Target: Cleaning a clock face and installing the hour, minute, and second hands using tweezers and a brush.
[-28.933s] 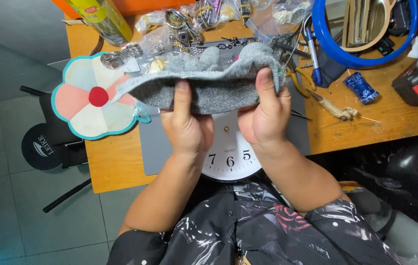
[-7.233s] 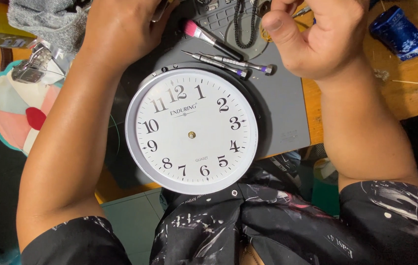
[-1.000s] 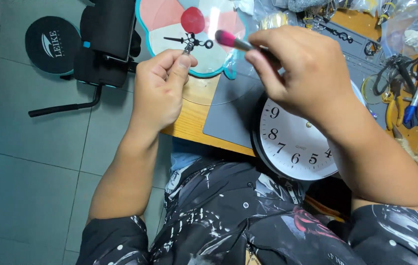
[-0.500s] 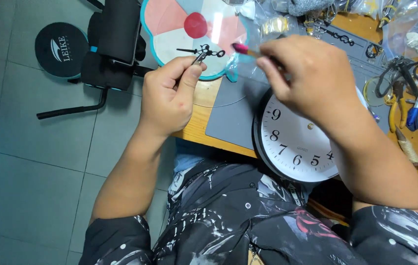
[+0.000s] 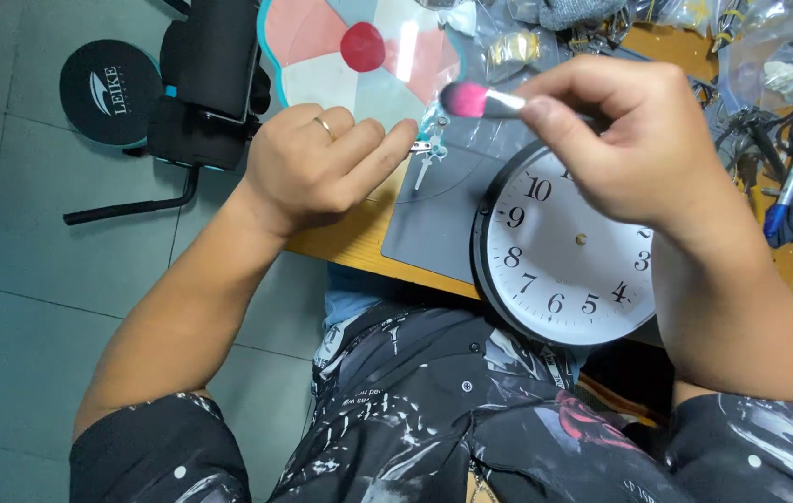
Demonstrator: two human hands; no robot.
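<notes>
Two hands: both mine, both occupied.
Clock dial [image 5: 564, 256]: white, black-rimmed, nearest me on the grey mat [image 5: 424, 233].
Left hand [image 5: 317, 168]: fingertips pinch the clock hands [image 5: 426, 154] over the mat's far edge.
Right hand [image 5: 634, 140]: grips the pink-tipped brush [image 5: 471, 99], bristles just beside the clock hands.

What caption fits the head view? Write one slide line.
Left hand pinches small clock hands while right hand holds a pink-tipped brush above a handless wall clock.
</notes>
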